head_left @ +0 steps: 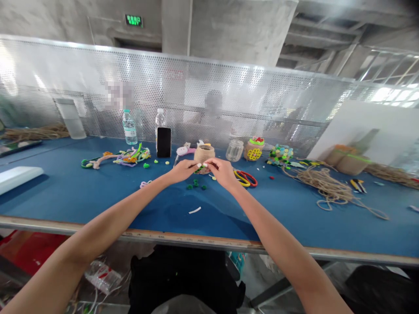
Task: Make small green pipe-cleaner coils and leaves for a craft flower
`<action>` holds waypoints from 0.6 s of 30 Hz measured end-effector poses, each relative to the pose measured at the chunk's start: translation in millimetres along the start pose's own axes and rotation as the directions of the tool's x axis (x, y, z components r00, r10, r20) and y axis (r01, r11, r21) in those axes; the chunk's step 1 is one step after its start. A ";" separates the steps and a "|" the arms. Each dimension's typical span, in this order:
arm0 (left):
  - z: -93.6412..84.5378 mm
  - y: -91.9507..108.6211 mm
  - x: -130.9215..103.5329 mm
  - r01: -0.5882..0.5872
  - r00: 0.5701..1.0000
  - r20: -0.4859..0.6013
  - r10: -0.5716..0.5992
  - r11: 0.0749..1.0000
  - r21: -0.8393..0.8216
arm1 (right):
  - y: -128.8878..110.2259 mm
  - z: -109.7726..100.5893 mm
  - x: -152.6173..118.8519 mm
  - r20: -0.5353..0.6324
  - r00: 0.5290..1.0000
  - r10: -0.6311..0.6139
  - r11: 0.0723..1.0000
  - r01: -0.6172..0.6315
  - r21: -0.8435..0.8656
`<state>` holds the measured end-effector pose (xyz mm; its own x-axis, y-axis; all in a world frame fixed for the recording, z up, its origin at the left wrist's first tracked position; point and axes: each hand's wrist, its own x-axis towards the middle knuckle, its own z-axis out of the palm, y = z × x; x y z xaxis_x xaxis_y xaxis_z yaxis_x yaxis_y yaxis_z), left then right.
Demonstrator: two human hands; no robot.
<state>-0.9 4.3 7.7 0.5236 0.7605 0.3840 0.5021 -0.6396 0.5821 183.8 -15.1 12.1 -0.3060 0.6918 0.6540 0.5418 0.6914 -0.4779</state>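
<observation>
My left hand and my right hand meet at the front of a jar wrapped in tan twine, which stands upright with its mouth up. Fingertips of both hands are pinched together on a small green fuzzy piece, close against the jar's side. Its exact shape is hidden by the fingers. Just below the hands lie several dark green fuzzy bits. Scissors with red and yellow handles rest beside my right wrist, partly covered by it.
A black phone leans upright before a bottle. Left of it lie coloured pipe cleaners. Behind my right hand stand a clear glass jar and a decorated twine jar. Loose twine spreads at the right. A paper strip lies in front.
</observation>
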 end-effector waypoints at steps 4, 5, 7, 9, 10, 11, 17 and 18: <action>3.5 -3.9 1.0 0.079 0.996 0.052 -0.070 0.977 -0.196 | -3.5 -1.5 -0.1 0.044 0.997 -0.063 0.993 0.067 -0.099; 4.2 -4.7 0.7 0.104 0.994 0.064 -0.091 0.965 -0.242 | -2.9 -1.7 0.2 0.056 0.995 -0.078 0.989 0.085 -0.124; 4.8 -4.7 -0.7 0.155 0.987 0.099 -0.129 0.931 -0.331 | -0.6 -1.9 1.1 0.074 0.992 -0.107 0.978 0.118 -0.172; 4.2 -2.8 -2.6 0.211 0.975 0.157 -0.160 0.887 -0.410 | 2.1 -1.9 1.8 0.075 0.989 -0.130 0.967 0.143 -0.211; 3.6 -1.6 -3.5 0.241 0.967 0.188 -0.173 0.864 -0.442 | 3.2 -1.9 2.0 0.069 0.988 -0.140 0.962 0.152 -0.226; 2.8 -0.4 -4.2 0.271 0.958 0.219 -0.186 0.841 -0.468 | 3.9 -2.1 2.1 0.060 0.987 -0.150 0.958 0.160 -0.239; -1.0 0.2 -3.7 0.376 0.924 0.288 -0.252 0.733 -0.566 | -0.2 -6.4 0.9 -0.004 0.979 -0.204 0.950 0.197 -0.244; -1.4 -0.5 -3.2 0.374 0.926 0.278 -0.256 0.725 -0.578 | -1.4 -7.1 0.9 -0.012 0.978 -0.207 0.952 0.199 -0.234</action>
<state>-3.8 2.3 7.2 0.5471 0.8370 0.0070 0.1625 -0.1144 0.9801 188.4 -16.9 17.5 -0.4022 0.5309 0.7459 0.6376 0.7471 -0.1879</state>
